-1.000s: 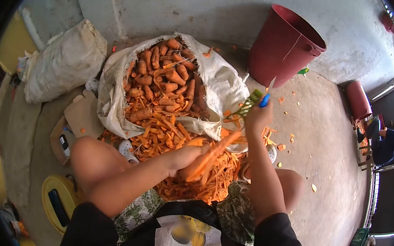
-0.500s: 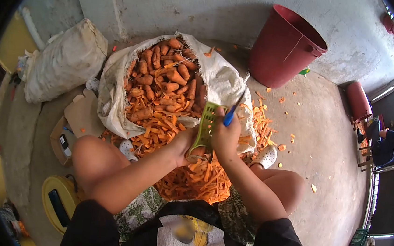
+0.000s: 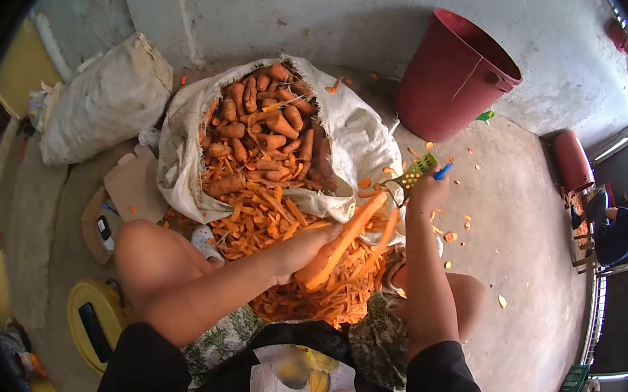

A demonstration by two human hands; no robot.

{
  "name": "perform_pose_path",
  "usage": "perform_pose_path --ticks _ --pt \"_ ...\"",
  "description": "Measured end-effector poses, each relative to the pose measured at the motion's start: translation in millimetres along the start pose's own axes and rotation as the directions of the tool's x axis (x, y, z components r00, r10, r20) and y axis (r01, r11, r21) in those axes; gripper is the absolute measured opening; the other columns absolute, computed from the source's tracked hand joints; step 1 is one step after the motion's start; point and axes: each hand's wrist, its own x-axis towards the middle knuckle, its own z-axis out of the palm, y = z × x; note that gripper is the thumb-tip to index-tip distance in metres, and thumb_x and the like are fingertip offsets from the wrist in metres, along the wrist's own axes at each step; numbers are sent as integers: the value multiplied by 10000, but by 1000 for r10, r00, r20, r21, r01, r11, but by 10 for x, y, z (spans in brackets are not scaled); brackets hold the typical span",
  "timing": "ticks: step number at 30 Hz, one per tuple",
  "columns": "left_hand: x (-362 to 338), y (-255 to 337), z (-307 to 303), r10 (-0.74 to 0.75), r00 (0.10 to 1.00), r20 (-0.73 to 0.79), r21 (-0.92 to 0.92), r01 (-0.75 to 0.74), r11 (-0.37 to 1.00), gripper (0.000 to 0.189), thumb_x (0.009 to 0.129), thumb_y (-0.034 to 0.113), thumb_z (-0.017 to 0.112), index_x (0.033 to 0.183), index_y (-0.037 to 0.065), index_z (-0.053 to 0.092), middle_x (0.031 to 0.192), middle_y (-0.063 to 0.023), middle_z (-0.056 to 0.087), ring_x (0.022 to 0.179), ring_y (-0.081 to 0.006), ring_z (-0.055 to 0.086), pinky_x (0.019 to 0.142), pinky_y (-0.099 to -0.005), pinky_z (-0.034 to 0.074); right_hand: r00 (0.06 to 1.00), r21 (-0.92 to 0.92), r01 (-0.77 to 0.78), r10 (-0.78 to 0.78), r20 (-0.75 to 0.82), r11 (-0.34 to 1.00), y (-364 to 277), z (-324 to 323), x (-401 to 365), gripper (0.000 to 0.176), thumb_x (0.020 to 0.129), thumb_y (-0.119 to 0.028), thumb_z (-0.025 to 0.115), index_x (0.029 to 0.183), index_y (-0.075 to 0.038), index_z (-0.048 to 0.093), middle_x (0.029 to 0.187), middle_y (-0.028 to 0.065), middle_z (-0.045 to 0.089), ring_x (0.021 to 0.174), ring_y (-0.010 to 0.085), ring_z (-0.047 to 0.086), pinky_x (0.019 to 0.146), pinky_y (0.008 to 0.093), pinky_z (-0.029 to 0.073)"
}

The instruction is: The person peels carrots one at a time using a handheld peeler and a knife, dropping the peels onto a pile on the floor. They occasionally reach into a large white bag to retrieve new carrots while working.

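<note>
My left hand (image 3: 303,253) is closed around the thick end of a bright orange carrot (image 3: 341,242), which points up and to the right over a heap of peelings (image 3: 320,301). A long strip of peel (image 3: 379,250) hangs beside the carrot. Off to the right, apart from the carrot, my right hand (image 3: 428,194) grips a green peeler (image 3: 415,171) with holes in its handle. A blue knife handle (image 3: 444,171) sticks out of the same hand; its blade cannot be made out. Ahead lies an open white sack (image 3: 182,162) of unpeeled carrots (image 3: 281,124).
A tall red bin (image 3: 443,80) stands by the wall. To the left are a full white sack (image 3: 109,100), an open cardboard box (image 3: 134,180) and a yellow bucket (image 3: 81,295) with a phone on its lid. Another person (image 3: 620,234) sits far right.
My right hand has swung up and right with the peeler and knife, away from the carrot. In my left hand the carrot now shows its full length. A peel strip has appeared beside it.
</note>
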Motion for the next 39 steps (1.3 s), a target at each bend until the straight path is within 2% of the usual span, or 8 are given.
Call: perform_pose_path --ticks 6,9,19,25,30,35,37,39 --pt "255 -138 -357 -75 987 -142 -222 42 974 403 911 433 316 1000 72 472 740 -53 505 686 -147 549 535 -302 481 887 461 -318 89 452 828 -691 -224 -495 273 889 -239 465 723 -25 500 567 16 484 469 92 398 462 265 336" --pt "279 -82 -332 -60 987 -151 -339 6 941 372 922 383 293 976 71 489 783 -72 539 699 -183 563 541 -339 486 775 351 -280 -6 632 894 -858 -286 -943 260 900 -234 446 761 -19 490 602 23 481 485 94 428 427 250 359" --pt "214 -9 -170 -14 990 -138 -374 -39 926 306 926 304 311 993 51 470 847 -64 556 693 -162 561 589 -296 499 872 221 74 -171 460 973 -813 -245 -1181 254 874 -222 487 748 -2 489 552 140 497 481 193 434 480 342 357" --pt "31 -94 32 -100 993 -64 144 108 984 408 933 391 262 1014 49 470 729 -52 525 642 -127 543 555 -278 481 995 -35 -54 57 81 998 -63 108 -129 315 877 -273 469 780 21 525 629 148 554 534 241 512 518 366 385" --pt "-51 51 -27 81 992 94 94 -90 992 432 919 435 291 982 48 472 716 -29 508 634 -113 513 589 -266 453 986 129 -166 163 35 978 -23 -29 119 297 872 -240 469 736 21 512 577 106 522 514 192 484 511 336 382" --pt "50 80 -279 157 982 106 74 -165 983 367 913 379 376 1016 37 459 719 -30 518 626 -117 524 585 -261 457 928 264 -91 -14 372 960 -260 -119 -88 270 868 -227 490 765 17 545 557 70 503 512 134 451 498 303 366" --pt "36 184 -255 263 965 19 375 -250 892 298 885 289 485 988 10 469 685 -18 495 594 -94 507 582 -245 449 844 90 -64 6 536 994 -504 -290 -196 253 864 -228 500 809 9 571 592 81 550 534 155 498 523 309 393" --pt "65 232 -311 268 963 -5 326 -252 911 276 854 222 547 975 -13 468 667 -21 502 562 -95 510 556 -244 450 606 192 47 -181 775 980 -732 -484 -369 249 855 -235 512 850 3 585 650 104 595 590 184 559 568 333 426"
